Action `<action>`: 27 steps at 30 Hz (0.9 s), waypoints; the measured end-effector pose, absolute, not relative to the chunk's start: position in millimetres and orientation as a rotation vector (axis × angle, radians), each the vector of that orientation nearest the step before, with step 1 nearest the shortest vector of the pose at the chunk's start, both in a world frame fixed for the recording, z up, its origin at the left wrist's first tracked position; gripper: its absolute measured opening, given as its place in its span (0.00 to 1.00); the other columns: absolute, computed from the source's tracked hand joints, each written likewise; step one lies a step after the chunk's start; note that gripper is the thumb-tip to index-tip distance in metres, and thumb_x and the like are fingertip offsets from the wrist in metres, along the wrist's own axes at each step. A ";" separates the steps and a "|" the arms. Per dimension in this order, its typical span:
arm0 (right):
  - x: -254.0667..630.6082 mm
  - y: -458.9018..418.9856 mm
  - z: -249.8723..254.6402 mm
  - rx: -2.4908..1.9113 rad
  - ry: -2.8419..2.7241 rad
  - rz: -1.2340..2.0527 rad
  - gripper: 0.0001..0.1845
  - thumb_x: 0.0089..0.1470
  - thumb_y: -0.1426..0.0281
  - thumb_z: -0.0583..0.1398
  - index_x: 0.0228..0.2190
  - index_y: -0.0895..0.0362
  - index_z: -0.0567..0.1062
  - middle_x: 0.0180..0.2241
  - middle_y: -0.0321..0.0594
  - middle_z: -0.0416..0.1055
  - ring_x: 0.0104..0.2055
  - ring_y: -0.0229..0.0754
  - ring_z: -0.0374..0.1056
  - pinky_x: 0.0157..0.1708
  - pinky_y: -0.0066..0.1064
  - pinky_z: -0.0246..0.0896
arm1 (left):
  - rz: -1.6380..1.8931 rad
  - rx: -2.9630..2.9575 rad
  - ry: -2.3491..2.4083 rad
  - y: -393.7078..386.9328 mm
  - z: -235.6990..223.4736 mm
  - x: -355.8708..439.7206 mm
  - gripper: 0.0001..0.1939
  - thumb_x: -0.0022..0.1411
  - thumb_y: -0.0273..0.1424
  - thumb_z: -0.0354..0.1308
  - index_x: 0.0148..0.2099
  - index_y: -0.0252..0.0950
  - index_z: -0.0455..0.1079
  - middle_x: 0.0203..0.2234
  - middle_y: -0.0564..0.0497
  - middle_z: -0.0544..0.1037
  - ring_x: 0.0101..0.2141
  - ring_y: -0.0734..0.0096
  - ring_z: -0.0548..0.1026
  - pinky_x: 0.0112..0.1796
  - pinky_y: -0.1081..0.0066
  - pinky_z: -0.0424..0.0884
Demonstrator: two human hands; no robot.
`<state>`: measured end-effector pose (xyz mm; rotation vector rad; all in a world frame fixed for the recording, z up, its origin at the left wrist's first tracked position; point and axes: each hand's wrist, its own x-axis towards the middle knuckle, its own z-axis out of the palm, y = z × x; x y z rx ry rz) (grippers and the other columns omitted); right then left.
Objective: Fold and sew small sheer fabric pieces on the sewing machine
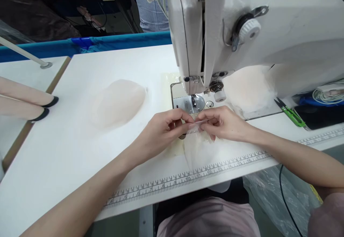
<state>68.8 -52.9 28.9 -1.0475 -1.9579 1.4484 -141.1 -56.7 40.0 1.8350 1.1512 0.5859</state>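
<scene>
- Both hands, left hand [163, 127] and right hand [224, 124], pinch a sheer fabric piece [197, 126] between them.
- Keep its edge taut and level, just before the needle plate [189, 103].

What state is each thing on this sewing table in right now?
Sheer fabric piece: pinched between both hands, in front of the needle.
Left hand: fingers closed on the fabric.
Right hand: fingers closed on the fabric.
Fabric pile: lying loose, untouched.
Green snips: lying flat, unheld.
</scene>
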 end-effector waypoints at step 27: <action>68.9 -56.1 18.7 -0.953 -2.028 0.764 0.03 0.53 0.75 0.63 0.29 0.57 0.77 0.23 0.30 0.71 0.22 0.28 0.62 0.21 0.20 0.59 | 0.794 1.803 1.272 -65.9 36.3 -129.3 0.06 0.57 0.30 0.63 0.34 0.36 0.69 0.28 0.54 0.76 0.28 0.74 0.75 0.30 0.73 0.72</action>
